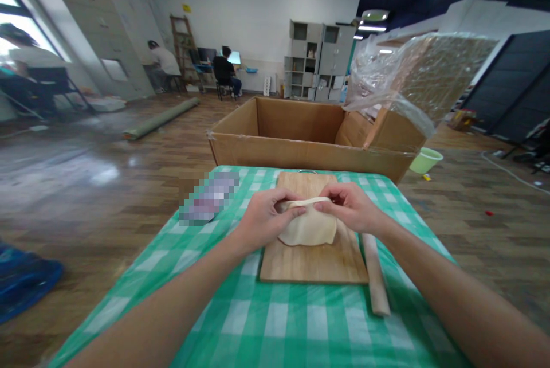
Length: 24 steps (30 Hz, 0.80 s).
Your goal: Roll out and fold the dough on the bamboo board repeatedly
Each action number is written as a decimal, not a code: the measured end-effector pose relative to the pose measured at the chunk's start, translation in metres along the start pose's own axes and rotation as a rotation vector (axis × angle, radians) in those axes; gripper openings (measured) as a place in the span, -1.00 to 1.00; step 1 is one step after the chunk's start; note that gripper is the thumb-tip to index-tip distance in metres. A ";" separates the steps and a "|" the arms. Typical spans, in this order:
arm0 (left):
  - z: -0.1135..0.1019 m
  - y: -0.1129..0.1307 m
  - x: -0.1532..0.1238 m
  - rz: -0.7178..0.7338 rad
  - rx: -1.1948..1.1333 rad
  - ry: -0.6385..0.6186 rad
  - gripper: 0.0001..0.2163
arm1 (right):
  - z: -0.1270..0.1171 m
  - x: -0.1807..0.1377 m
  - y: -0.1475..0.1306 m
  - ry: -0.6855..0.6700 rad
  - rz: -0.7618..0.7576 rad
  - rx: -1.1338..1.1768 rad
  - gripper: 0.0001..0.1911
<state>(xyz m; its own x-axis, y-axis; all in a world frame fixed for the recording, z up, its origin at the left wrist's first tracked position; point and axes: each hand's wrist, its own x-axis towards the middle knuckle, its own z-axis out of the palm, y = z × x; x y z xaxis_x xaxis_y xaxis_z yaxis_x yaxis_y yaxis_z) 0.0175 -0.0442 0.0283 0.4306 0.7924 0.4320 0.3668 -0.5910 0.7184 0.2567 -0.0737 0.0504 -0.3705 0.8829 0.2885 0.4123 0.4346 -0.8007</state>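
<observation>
A pale, dough-like sheet (310,229) is sitting directly between the two hands, over a wooden board (313,267) that is lying lengthwise away from the person on the desk (283,328). The left hand (267,216) is holding the left part of the sheet's far edge, its fingers clamping the sheet with the thumb on the near side. The right hand (353,207) is pinching the right part of that same edge, its thumb and fingers closing on it too. Neither hand is lying nearer: both are touching the sheet, and the gathered edge is running left to right from one set of fingers to the other, crossing the board's long axis. The rest of the sheet is spreading from that edge toward the person; whether its lower rim is resting on the board, I cannot tell.

A rolling pin (376,276) is lying just beside the board's right edge, its long axis pointing roughly away from the person, with the right hand being the nearer one.

As for writing, no brand or label is showing legibly. An object (209,199) on the desk's left is hiding under pixelation, a yellow sign (186,8) on the far wall is appearing too small to read, and the cardboard box (296,153) beyond the desk is bearing no readable print
</observation>
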 end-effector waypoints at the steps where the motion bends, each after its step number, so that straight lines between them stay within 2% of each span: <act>1: -0.001 -0.001 0.000 0.004 -0.012 0.004 -0.85 | 0.000 0.000 0.000 -0.001 0.001 0.001 -0.61; 9: 0.004 0.004 -0.004 0.045 -0.084 0.010 -0.85 | 0.005 0.000 -0.009 -0.041 -0.075 -0.135 -0.64; 17: 0.001 -0.002 0.000 0.027 -0.024 -0.035 -0.75 | 0.000 -0.006 -0.007 0.119 -0.078 -0.282 -0.67; 19: 0.000 -0.005 0.002 0.001 -0.047 -0.036 -0.75 | -0.004 -0.006 -0.007 0.127 -0.061 -0.282 -0.66; 24: -0.005 -0.010 0.005 0.005 -0.072 0.050 -0.80 | -0.010 -0.002 0.000 0.089 -0.001 -0.141 -0.56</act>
<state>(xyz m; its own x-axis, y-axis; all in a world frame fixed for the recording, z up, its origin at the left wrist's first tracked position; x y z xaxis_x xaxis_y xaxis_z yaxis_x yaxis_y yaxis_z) 0.0121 -0.0336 0.0256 0.3898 0.7974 0.4607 0.3040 -0.5836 0.7530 0.2656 -0.0743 0.0550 -0.2986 0.8920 0.3394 0.5270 0.4505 -0.7206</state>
